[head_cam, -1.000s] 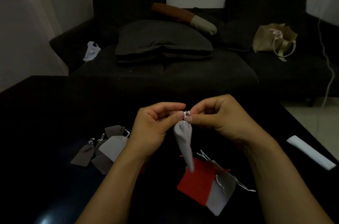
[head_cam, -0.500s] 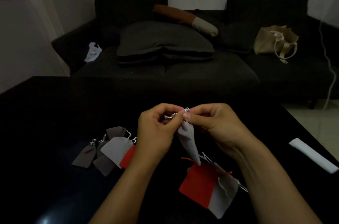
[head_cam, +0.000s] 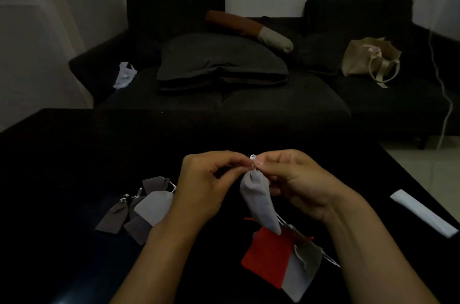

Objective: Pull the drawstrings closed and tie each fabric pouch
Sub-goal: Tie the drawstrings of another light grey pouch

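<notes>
Over the dark table [head_cam: 62, 179] we had both hands up at the neck of a light grey pouch [head_cam: 258, 200], which hung in the air between them with its bottom corner pointing down toward the table. Our left hand [head_cam: 201, 191] had its fingertips curled in and pinched on the white drawstring [head_cam: 252, 157] at the gathered top, and our right hand [head_cam: 298, 183] was pinching it from the other side, so a tiny loop of cord poked up right between the two. The neck looked cinched shut, though it was too dim to tell if a knot was in.

Below the hanging pouch a red pouch [head_cam: 267, 257] lay flat with a grey pouch [head_cam: 302, 272] overlapping its right edge, cords trailing out. Off to the left sat a little pile of brown and grey pouches [head_cam: 139, 209], touching each other. A white strip [head_cam: 423, 213] lay near the table's right edge. Behind was a dark sofa [head_cam: 224, 94] with a tan tote bag [head_cam: 371, 57]. We couldn't read any writing or labels anywhere.
</notes>
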The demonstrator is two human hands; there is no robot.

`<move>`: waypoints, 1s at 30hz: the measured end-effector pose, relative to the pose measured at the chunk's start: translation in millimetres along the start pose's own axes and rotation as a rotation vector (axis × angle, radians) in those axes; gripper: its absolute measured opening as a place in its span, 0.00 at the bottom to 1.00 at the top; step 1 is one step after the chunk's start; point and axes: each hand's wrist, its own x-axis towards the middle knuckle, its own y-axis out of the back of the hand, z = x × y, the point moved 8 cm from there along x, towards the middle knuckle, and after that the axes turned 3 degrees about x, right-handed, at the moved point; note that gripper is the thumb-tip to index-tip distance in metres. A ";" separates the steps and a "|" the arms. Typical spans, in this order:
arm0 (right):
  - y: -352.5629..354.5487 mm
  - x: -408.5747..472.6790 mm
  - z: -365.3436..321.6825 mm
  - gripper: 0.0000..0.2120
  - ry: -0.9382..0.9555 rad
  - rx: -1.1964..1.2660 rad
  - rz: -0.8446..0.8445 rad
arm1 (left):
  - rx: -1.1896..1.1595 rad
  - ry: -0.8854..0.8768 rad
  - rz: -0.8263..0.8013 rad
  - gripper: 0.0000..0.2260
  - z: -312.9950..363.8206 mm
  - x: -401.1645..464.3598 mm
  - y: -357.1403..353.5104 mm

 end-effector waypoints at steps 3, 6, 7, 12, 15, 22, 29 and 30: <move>0.8 1.5 6.0 0.15 -0.060 0.009 0.032 | 0.065 -0.034 -0.066 0.08 0.0 -0.5 -5.6; 3.6 3.0 11.3 0.14 -0.086 0.012 0.094 | 0.080 -0.021 -0.183 0.08 -1.8 -1.4 -15.1; 3.8 3.1 13.3 0.15 -0.103 0.005 0.108 | 0.086 -0.015 -0.219 0.08 -2.6 -1.0 -17.8; 3.7 2.5 19.6 0.20 -0.171 -0.052 0.122 | 0.199 0.005 -0.350 0.05 -10.2 -1.9 -27.2; 5.0 2.3 22.5 0.19 -0.205 -0.068 0.129 | 0.249 0.003 -0.357 0.04 -9.3 -5.6 -29.3; 14.4 2.9 9.9 0.12 -0.151 -0.047 0.214 | 0.088 0.091 -0.217 0.02 -11.3 -4.7 -28.6; 35.6 -3.2 -0.8 0.12 -0.044 -0.176 0.400 | -0.048 0.325 -0.251 0.06 -36.2 -13.4 -39.5; 37.4 -4.7 -2.6 0.13 -0.031 -0.207 0.411 | -0.063 0.334 -0.246 0.06 -37.7 -13.8 -39.6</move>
